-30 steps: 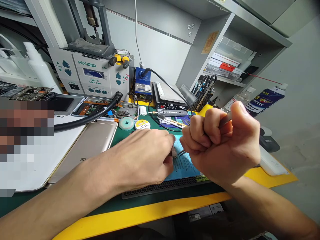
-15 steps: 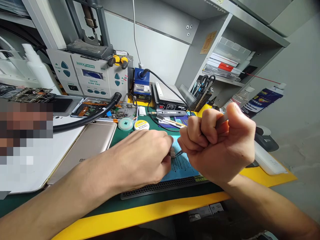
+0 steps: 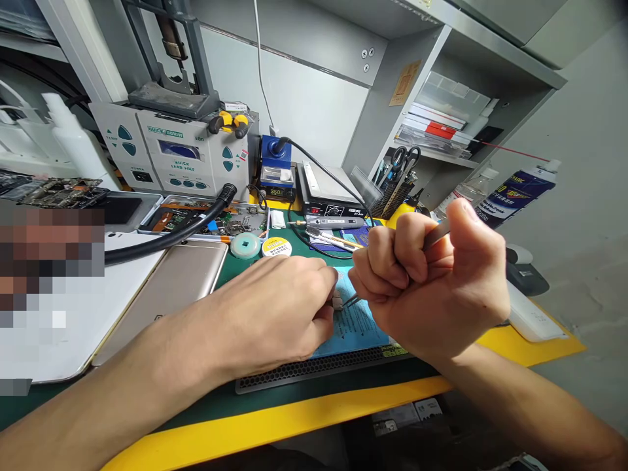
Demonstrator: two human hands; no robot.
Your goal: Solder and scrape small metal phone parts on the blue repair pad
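The left hand [image 3: 287, 311] pinches a small, blocky, grey-beige part [image 3: 337, 301] at its fingertips, over the light-blue printed sheet [image 3: 357, 329]. The right hand [image 3: 432, 288], curled in a fist with the thumb up, clasps slim grey metal tweezers [image 3: 436, 234], whose dark tips seem to touch the part's right side

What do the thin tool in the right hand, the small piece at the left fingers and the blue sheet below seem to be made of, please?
Thin tool: probably metal, dull grey, with a slender dark tip. Small piece: perhaps metal, greyish, but too small to be sure. Blue sheet: plastic or coated paper, flat, with dark print.
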